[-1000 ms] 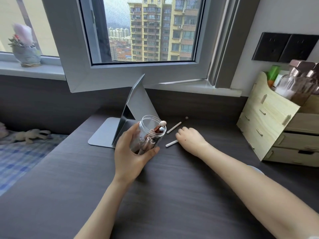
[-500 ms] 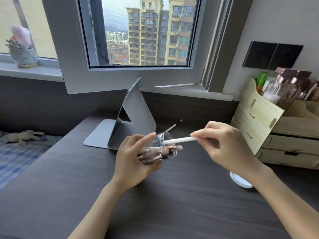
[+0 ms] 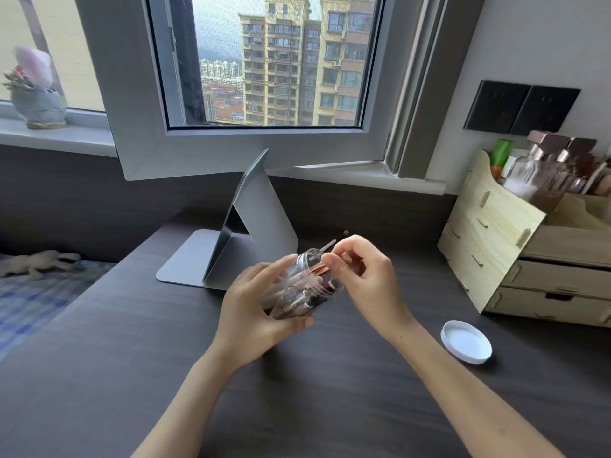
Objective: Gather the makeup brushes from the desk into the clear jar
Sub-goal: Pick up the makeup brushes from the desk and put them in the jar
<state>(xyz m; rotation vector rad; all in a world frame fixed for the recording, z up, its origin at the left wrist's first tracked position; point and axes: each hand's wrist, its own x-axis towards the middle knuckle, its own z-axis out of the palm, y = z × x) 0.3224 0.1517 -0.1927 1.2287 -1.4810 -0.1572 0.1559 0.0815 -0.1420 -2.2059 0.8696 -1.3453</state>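
My left hand (image 3: 251, 312) grips the clear jar (image 3: 299, 285) from the side and holds it tilted above the desk, mouth toward the right. Several makeup brushes lie inside it. At the jar's mouth my right hand (image 3: 363, 279) has thumb and fingers pinched on the rose-gold end of a makeup brush (image 3: 318, 271) that sits mostly inside the jar. One more brush (image 3: 329, 245) lies on the dark desk (image 3: 132, 375) behind the jar, mostly hidden by my right hand, with its dark tip showing.
The jar's white lid (image 3: 466, 340) lies upside down on the desk at the right. A wooden drawer organiser (image 3: 515, 259) with bottles stands at the far right. A grey folding mirror stand (image 3: 251, 233) is behind the jar, under the open window.
My right hand picked a white brush up from the desk and pushed it into the jar. My left hand tilted the jar further toward the right hand.
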